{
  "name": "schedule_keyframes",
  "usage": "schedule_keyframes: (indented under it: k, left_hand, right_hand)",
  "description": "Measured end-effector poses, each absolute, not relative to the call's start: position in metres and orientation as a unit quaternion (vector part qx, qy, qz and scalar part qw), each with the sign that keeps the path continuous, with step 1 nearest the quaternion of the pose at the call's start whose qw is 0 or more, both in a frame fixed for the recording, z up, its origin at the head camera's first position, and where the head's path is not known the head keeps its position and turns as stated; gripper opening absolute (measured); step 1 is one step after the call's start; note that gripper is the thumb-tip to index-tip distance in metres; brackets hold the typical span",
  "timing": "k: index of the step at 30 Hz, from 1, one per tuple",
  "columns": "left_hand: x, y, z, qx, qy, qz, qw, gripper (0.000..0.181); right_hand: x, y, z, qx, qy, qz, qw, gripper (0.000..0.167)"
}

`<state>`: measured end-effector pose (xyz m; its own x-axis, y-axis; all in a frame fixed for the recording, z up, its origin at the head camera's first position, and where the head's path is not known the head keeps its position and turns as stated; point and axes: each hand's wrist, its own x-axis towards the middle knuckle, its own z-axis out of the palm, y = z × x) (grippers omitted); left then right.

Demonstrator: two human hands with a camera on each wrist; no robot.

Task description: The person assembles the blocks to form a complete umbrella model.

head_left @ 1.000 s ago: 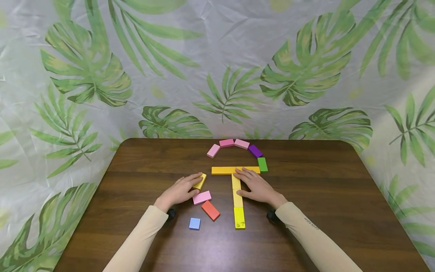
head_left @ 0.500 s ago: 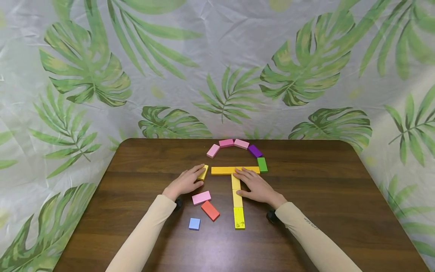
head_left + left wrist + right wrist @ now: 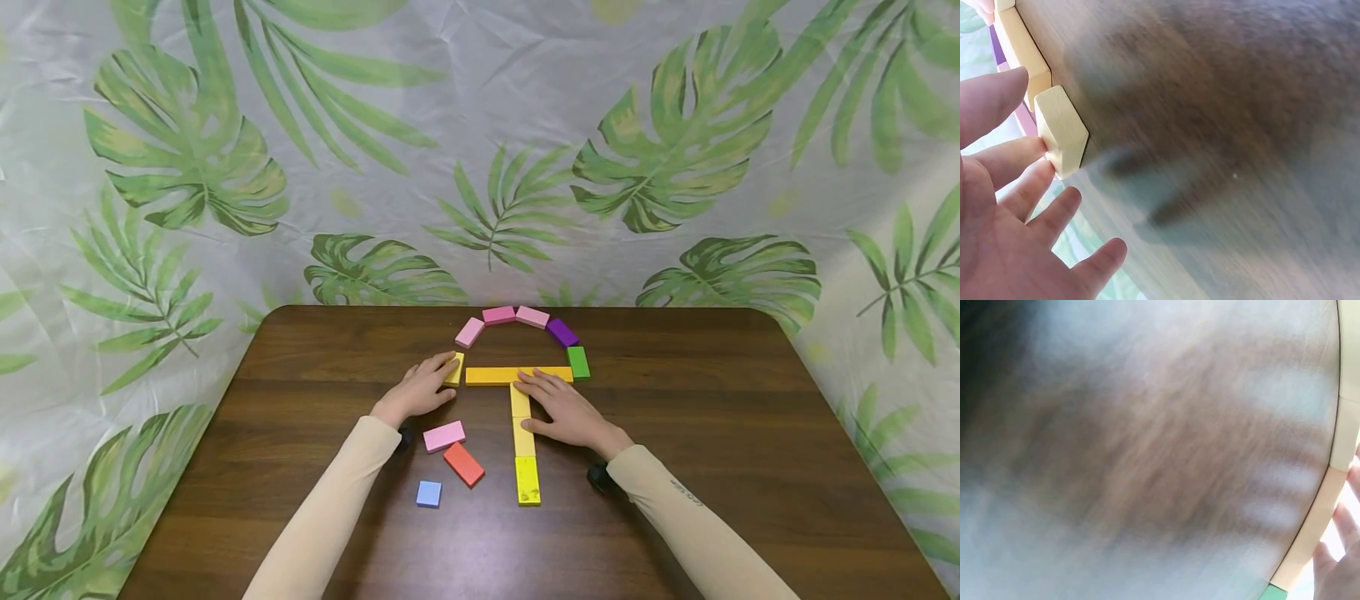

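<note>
My left hand (image 3: 417,392) touches a yellow block (image 3: 457,371) with its fingertips, left of a row of orange blocks (image 3: 491,377). In the left wrist view the thumb stands apart from that block (image 3: 1063,131), and the fingers are spread and nearly straight. My right hand (image 3: 566,408) rests with outstretched fingers over the row's right part and the upper end of a column of pale yellow blocks (image 3: 524,439), ending in a bright yellow block (image 3: 527,481). The right wrist view catches only some fingertips along the orange edge (image 3: 1310,528).
Above the row curves an arc of pink blocks (image 3: 499,316), a purple block (image 3: 562,332) and a green block (image 3: 578,362). Loose on the wooden table (image 3: 675,383) lie a pink block (image 3: 444,436), a red block (image 3: 464,464) and a blue square block (image 3: 429,494).
My left hand has slid the yellow block away from me and slightly right, up beside the orange row's left end, turning it more upright. The right hand has stayed in place.
</note>
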<state>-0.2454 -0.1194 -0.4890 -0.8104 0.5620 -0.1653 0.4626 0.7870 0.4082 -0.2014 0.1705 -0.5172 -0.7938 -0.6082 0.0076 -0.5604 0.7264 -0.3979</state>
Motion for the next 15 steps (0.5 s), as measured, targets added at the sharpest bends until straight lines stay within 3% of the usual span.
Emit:
schedule_keyframes:
  k: [15]
  left_hand:
    - [-0.2442,-0.1246,-0.4888,0.282,0.932,0.186,0.132,0.054]
  right_hand:
    - [-0.2021,0.1705,-0.5185,-0.31,0.929,-0.194,0.065,0.071]
